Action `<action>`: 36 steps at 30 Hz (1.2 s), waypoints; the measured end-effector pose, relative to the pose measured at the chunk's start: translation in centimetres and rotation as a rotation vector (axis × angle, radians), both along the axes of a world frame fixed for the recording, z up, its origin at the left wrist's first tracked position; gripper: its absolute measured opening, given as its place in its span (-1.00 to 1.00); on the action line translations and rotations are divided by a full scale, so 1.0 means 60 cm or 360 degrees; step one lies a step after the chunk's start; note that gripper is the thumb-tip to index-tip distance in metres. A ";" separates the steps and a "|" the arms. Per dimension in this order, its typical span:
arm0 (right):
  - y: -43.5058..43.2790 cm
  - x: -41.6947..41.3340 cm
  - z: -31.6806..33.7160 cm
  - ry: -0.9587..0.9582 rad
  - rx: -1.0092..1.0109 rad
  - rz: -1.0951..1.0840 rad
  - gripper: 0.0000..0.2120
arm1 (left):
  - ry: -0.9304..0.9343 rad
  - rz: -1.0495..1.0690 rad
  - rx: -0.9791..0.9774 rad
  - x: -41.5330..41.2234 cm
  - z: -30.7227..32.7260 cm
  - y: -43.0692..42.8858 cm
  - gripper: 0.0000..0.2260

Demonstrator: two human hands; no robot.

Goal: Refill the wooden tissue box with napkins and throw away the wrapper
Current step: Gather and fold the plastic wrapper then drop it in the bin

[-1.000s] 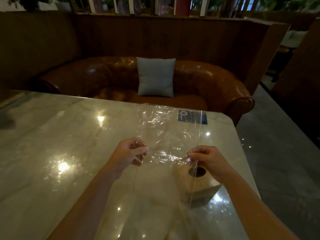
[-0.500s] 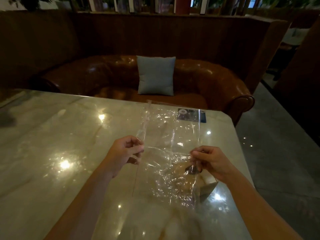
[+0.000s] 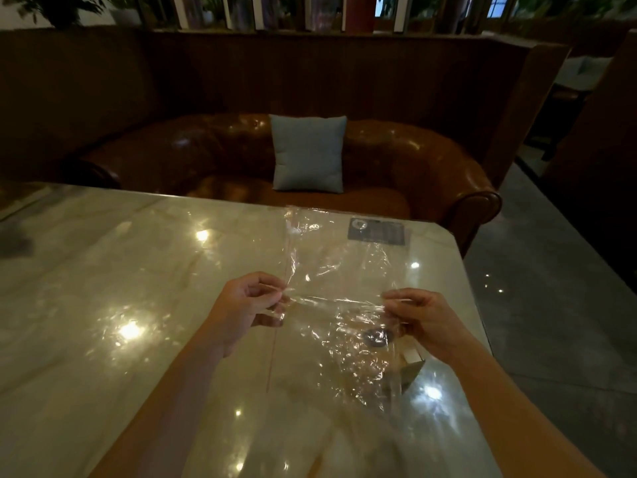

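- The clear plastic wrapper (image 3: 341, 288) is held up flat over the glossy marble table (image 3: 103, 270), stretched between both hands, crinkled and catching the ceiling lights
- The left hand (image 3: 246, 308) sits at 9 o'clock of the sheet, thumb and fingers closed in a pinch on its left edge
- The right hand (image 3: 425, 320) sits at 3 o'clock of the sheet, fingers likewise pinched shut on its right edge; a taut crease runs straight across between the two pinches
- The wooden tissue box (image 3: 408, 365) stands on the table behind the lower half of the film, at 5 o'clock from the sheet's centre and just under the right hand; its round top opening shows dimly through the plastic, and only its right corner is unobscured
- A dark card (image 3: 376, 230) lies on the table at 1 o'clock, seen through the wrapper's upper corner
- Beyond the table at 12 o'clock, a grey-blue cushion (image 3: 307, 153) leans upright on a brown leather sofa (image 3: 413, 160)
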State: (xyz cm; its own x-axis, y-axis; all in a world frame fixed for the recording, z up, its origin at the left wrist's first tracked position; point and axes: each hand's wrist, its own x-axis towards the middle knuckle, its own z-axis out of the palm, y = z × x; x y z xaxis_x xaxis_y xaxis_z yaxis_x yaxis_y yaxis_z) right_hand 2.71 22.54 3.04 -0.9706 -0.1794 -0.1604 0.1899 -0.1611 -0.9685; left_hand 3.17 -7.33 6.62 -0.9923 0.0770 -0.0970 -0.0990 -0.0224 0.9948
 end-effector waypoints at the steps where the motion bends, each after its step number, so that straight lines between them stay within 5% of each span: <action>1: 0.002 0.001 0.000 0.0005 -0.0042 0.0021 -0.83 | -0.0013 0.0006 0.0035 0.001 0.001 0.001 -0.82; 8: 0.012 0.003 0.005 0.0051 -0.0112 0.0021 -0.55 | -0.0029 0.0048 -0.0057 0.005 -0.004 0.012 -0.66; 13: 0.009 0.001 0.014 0.0051 0.0032 0.0028 -0.78 | -0.0057 -0.0096 -0.0225 0.007 -0.011 0.011 -0.53; 18: -0.001 0.004 0.032 0.0272 0.0317 0.0099 -0.65 | 0.0009 0.0057 -0.0300 0.005 -0.006 0.036 -0.73; 20: -0.010 0.008 0.048 0.0316 0.0415 0.0186 -0.57 | 0.0024 -0.0203 -0.0256 0.011 -0.002 0.047 -0.84; 24: -0.032 0.011 0.081 0.0373 0.0562 0.0339 -0.50 | -0.0025 -0.0772 -0.0481 0.021 -0.009 0.079 -0.45; 26: -0.041 0.012 0.095 0.0414 0.0587 0.0393 -0.49 | -0.0020 -0.0873 -0.0398 0.025 -0.014 0.099 -0.63; 31: -0.029 0.008 0.110 0.0337 0.0590 0.0391 -0.49 | 0.0117 -0.0585 -0.0430 0.020 -0.014 0.112 -0.78; 36: -0.018 0.017 0.076 0.0125 0.0510 0.0226 -0.51 | -0.0050 -0.0215 -0.0027 0.020 -0.028 0.094 -0.81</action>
